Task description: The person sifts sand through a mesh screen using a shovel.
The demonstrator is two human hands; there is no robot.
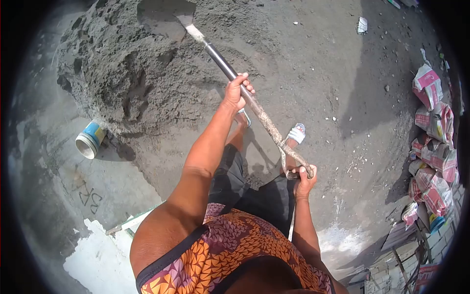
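Holding shovel (264,119) with left grip (238,92) wrapped round shaft (221,62), right grip (305,182) round end handle (296,158), likely for leverage, blade (164,19) at grey heap (122,78).

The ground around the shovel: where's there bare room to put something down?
Mostly bare ground lies between the shovel and the crumpled bags. Another free patch, concrete, lies between the bucket and left arm. It's crowded at the bags, far right, and the grey heap, upper left.
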